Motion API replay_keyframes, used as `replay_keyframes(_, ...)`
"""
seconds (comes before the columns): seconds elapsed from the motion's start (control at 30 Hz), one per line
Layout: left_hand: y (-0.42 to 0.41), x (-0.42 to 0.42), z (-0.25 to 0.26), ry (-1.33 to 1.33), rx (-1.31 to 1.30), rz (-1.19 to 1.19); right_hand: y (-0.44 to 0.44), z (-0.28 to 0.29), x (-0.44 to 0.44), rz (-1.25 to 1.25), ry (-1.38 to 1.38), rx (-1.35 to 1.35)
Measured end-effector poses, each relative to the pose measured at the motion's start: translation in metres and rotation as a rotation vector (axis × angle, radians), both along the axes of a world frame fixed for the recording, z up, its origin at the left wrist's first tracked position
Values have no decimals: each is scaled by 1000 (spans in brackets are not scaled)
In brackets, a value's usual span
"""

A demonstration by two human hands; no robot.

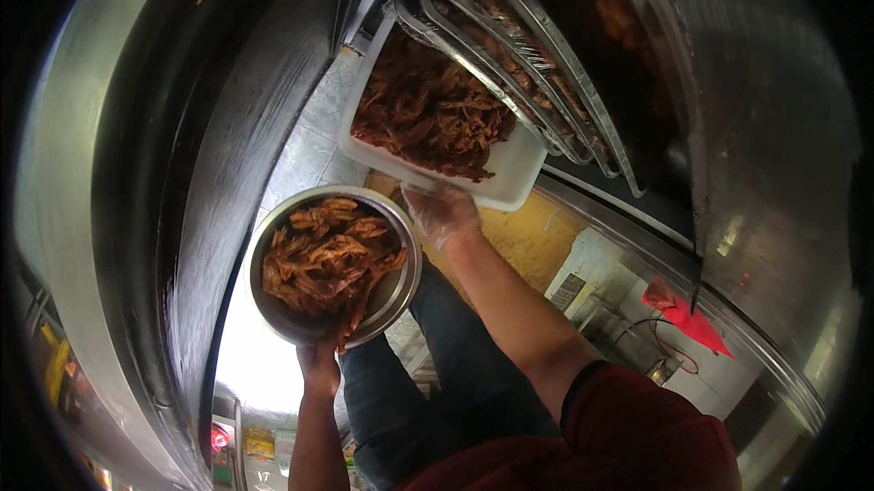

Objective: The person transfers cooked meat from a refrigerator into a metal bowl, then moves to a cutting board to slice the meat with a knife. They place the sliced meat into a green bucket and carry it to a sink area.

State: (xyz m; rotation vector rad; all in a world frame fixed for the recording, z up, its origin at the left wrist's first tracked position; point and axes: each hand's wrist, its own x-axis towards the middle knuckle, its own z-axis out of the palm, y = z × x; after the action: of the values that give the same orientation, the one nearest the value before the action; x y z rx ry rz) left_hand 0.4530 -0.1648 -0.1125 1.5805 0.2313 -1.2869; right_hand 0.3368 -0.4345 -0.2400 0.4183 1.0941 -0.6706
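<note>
My left hand (319, 369) holds a round stainless steel bowl (390, 294) from its near side. Dark brown cooked meat pieces (334, 245) heap inside it, and one strip hangs over the rim by that hand. My right hand (444, 214), in a clear plastic glove, is at the near edge of a white plastic tray (515, 167). Its fingertips are partly hidden under that edge, and the hand seems to grip it. More brown meat pieces (430, 109) cover most of the tray, with its near right corner bare. The tray juts out below several metal trays.
Metal trays (546, 61) of brown food, some under plastic film, stack in a steel cabinet (765, 150). What looks like its open door (225, 115) stands close on the left. A red bag (686, 324) and a cable lie at lower right. Tiled floor (307, 156) shows below.
</note>
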Motion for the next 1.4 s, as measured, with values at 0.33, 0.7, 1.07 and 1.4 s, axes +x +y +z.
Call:
replay_keyframes(0.33, 54, -29, -33, -88, -16, -164, -127, -24, 27, 141, -301, -557)
replay_keyframes(0.7, -34, -38, -2, 48, -122, -182, -105, 235, -46, 1254, 1466, -1875)
replay_keyframes(1.07, -75, -32, 27, 60, -73, -212, -304, 173, -28, 1479, 1690, -1468)
replay_keyframes(1.4, -85, -28, 33, 103, -140, -222, -229, 180, 7, 1147, 946, -1476)
